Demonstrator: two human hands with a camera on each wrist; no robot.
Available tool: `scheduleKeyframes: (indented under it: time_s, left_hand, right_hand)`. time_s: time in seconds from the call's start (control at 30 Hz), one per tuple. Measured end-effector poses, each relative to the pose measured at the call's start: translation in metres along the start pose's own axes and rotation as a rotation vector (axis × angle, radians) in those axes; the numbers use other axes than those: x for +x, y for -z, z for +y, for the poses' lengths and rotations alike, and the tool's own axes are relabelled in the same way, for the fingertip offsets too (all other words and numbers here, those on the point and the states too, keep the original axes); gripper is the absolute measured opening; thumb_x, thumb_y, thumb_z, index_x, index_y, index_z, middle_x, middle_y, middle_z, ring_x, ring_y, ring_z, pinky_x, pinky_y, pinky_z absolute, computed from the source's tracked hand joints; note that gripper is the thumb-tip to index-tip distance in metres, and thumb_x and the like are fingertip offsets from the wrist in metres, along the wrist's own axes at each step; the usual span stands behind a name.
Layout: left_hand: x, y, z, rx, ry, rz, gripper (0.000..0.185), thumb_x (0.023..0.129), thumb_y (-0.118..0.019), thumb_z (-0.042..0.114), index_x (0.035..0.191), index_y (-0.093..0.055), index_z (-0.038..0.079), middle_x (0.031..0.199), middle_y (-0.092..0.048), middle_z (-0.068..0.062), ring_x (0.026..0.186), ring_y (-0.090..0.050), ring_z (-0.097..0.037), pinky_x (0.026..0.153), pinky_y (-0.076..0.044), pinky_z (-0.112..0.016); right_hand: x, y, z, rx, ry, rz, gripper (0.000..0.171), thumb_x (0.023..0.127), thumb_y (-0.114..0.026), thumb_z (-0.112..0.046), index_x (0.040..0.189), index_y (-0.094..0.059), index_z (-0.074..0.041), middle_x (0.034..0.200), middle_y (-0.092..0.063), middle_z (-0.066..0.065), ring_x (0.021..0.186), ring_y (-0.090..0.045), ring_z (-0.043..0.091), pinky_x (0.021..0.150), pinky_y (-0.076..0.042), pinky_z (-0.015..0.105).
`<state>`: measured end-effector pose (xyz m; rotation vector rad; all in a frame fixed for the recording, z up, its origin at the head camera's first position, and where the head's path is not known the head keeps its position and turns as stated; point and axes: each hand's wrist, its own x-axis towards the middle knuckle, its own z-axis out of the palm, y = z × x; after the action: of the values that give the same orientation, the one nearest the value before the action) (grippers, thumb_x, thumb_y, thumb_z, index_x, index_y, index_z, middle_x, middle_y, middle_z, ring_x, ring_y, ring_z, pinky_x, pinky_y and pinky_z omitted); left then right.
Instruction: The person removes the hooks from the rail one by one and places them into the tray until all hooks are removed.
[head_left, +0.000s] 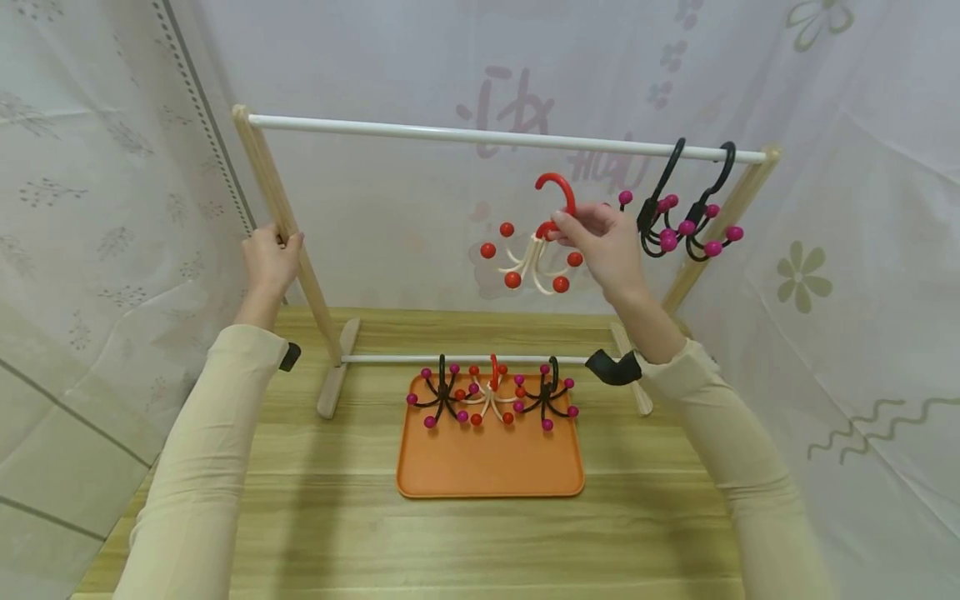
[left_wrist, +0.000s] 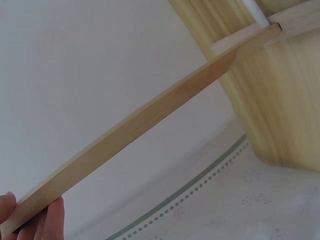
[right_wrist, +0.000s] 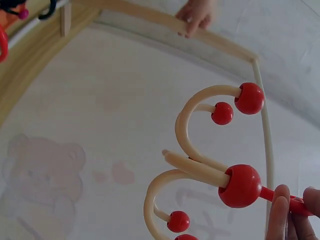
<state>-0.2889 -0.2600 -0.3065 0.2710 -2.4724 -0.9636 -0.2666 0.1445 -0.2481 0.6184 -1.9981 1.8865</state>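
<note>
My right hand [head_left: 611, 254] pinches the red hook of a multi-arm hook hanger [head_left: 534, 254] with cream arms and red ball tips. The hook's open end points up, just below the white top rail [head_left: 450, 133]. In the right wrist view, fingers and thumb hold the red stem behind the hanger's large red ball [right_wrist: 240, 186]. My left hand [head_left: 272, 262] grips the left wooden post [left_wrist: 140, 122] of the rack, below its top. Two black hangers with magenta balls, one nearer the middle [head_left: 647, 215] and one farther right [head_left: 697, 210], hang at the rail's right end.
An orange tray [head_left: 487, 467] lies on the wooden table [head_left: 337, 517] before the rack. At its back edge sit a black hanger [head_left: 442, 392], a cream one with a red hook [head_left: 493, 371] and another black one [head_left: 546, 392]. A lower white bar [head_left: 375, 359] joins the rack's feet.
</note>
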Motion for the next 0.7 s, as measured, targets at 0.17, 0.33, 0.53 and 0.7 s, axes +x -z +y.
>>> scheduleKeyframes:
  time_s: [0.17, 0.33, 0.53, 0.7]
  left_hand:
    - [0.001, 0.0, -0.001, 0.01, -0.007, 0.01, 0.03, 0.093, -0.043, 0.02, 0.085, -0.051, -0.008, 0.09, -0.057, -0.027, 0.071, -0.049, -0.028, 0.055, -0.038, -0.029]
    - [0.002, -0.001, -0.001, 0.014, -0.012, 0.017, 0.028, 0.092, -0.044, 0.018, 0.083, -0.051, -0.008, 0.088, -0.057, -0.027, 0.068, -0.047, -0.026, 0.052, -0.036, -0.027]
    - [0.002, 0.0, -0.002, 0.009, -0.013, 0.006, 0.03, 0.093, -0.043, 0.018, 0.088, -0.052, -0.01, 0.092, -0.057, -0.029, 0.074, -0.051, -0.031, 0.058, -0.04, -0.032]
    - [0.001, 0.0, -0.002, 0.008, -0.011, 0.001, 0.031, 0.093, -0.042, 0.019, 0.087, -0.052, -0.01, 0.092, -0.057, -0.029, 0.075, -0.051, -0.031, 0.058, -0.04, -0.033]
  right_hand:
    - [-0.023, -0.01, 0.016, -0.016, -0.014, -0.05, 0.021, 0.08, -0.066, -0.014, 0.089, -0.063, 0.004, 0.078, -0.064, 0.015, 0.071, -0.061, 0.025, 0.067, -0.049, 0.029]
    - [-0.044, -0.018, 0.028, -0.008, -0.078, -0.111, 0.023, 0.081, -0.065, -0.018, 0.09, -0.063, 0.003, 0.08, -0.064, 0.017, 0.072, -0.062, 0.022, 0.065, -0.049, 0.03]
    - [-0.07, -0.031, 0.038, 0.041, -0.138, -0.191, 0.022, 0.084, -0.061, -0.011, 0.095, -0.061, 0.008, 0.087, -0.063, 0.019, 0.075, -0.061, 0.023, 0.068, -0.049, 0.031]
    - [-0.092, -0.046, 0.031, 0.028, -0.152, -0.249, 0.018, 0.084, -0.057, -0.001, 0.097, -0.06, 0.01, 0.092, -0.062, 0.021, 0.081, -0.06, 0.032, 0.073, -0.047, 0.04]
